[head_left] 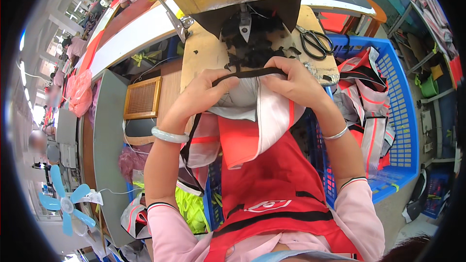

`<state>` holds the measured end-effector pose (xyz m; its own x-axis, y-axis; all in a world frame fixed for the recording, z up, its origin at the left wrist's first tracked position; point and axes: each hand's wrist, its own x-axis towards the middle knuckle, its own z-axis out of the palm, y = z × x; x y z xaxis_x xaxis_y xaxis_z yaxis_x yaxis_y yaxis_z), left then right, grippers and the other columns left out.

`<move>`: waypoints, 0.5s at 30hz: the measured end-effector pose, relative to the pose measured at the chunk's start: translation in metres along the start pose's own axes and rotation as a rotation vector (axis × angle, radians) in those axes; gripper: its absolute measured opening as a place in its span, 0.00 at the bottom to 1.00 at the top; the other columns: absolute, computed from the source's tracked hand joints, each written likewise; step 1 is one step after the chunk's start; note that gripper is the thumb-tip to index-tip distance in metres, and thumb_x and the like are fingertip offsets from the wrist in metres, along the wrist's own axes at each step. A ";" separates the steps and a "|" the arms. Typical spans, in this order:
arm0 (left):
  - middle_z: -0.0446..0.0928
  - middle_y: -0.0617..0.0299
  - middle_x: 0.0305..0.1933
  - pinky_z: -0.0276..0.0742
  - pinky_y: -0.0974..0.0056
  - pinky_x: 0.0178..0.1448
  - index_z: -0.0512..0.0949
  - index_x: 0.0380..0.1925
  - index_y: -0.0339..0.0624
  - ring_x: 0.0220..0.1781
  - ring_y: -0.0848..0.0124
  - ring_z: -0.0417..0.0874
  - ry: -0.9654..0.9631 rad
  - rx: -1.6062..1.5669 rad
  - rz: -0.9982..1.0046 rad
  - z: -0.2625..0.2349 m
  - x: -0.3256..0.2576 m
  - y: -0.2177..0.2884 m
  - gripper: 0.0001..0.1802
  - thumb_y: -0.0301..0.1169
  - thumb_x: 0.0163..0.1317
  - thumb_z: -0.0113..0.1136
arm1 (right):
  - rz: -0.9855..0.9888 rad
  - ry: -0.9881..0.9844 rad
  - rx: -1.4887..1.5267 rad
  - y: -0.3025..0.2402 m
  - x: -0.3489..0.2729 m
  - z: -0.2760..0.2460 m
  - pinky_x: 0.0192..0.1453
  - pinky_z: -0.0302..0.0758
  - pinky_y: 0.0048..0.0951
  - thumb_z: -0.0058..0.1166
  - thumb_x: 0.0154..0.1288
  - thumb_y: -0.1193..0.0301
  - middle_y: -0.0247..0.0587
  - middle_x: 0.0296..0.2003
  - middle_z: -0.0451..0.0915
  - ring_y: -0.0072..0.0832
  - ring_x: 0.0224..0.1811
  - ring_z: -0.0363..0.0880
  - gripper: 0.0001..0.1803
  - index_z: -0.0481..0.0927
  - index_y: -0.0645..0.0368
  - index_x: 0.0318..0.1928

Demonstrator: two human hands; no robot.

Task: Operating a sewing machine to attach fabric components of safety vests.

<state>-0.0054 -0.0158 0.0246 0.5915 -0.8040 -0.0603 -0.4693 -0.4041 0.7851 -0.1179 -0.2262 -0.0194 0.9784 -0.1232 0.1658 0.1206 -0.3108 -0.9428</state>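
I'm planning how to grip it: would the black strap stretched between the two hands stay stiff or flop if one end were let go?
Probably flop: the black strap is thin and bows between the left hand and right hand. It looks light. The red and white garment beneath hangs in soft folds, so it would likely sag too.

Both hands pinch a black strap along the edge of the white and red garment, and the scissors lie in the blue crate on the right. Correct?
Not quite. The scissors lie on the wooden worktop, not in the blue crate, as the head view shows. The rest holds: left hand and right hand pinch the black strap.
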 end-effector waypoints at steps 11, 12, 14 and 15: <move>0.80 0.58 0.29 0.73 0.65 0.43 0.79 0.41 0.28 0.35 0.75 0.76 -0.024 0.041 -0.027 -0.019 0.054 -0.030 0.21 0.40 0.66 0.57 | 0.072 0.052 0.016 0.014 0.044 -0.005 0.35 0.69 0.21 0.56 0.61 0.66 0.27 0.28 0.74 0.13 0.32 0.69 0.14 0.78 0.65 0.41; 0.80 0.58 0.29 0.73 0.65 0.43 0.80 0.42 0.28 0.36 0.75 0.76 -0.019 0.031 -0.031 -0.018 0.055 -0.031 0.21 0.40 0.66 0.57 | 0.079 0.060 0.013 0.014 0.045 -0.006 0.35 0.69 0.21 0.56 0.61 0.66 0.27 0.28 0.74 0.13 0.32 0.69 0.14 0.78 0.66 0.41; 0.80 0.59 0.30 0.73 0.65 0.44 0.80 0.42 0.28 0.36 0.75 0.76 -0.023 0.006 -0.032 -0.019 0.059 -0.035 0.21 0.41 0.66 0.57 | 0.081 0.068 0.011 0.014 0.049 -0.007 0.35 0.69 0.21 0.56 0.61 0.66 0.28 0.28 0.74 0.14 0.32 0.69 0.15 0.78 0.66 0.41; 0.80 0.60 0.30 0.73 0.65 0.44 0.80 0.42 0.28 0.36 0.75 0.76 -0.028 -0.020 -0.033 -0.020 0.061 -0.035 0.21 0.41 0.66 0.57 | 0.082 0.064 -0.008 0.015 0.051 -0.007 0.36 0.69 0.21 0.56 0.60 0.66 0.28 0.28 0.75 0.14 0.32 0.70 0.15 0.78 0.66 0.41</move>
<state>0.0600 -0.0416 0.0053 0.5875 -0.8025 -0.1037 -0.4367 -0.4224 0.7943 -0.0674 -0.2439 -0.0226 0.9722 -0.2083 0.1067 0.0391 -0.3047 -0.9516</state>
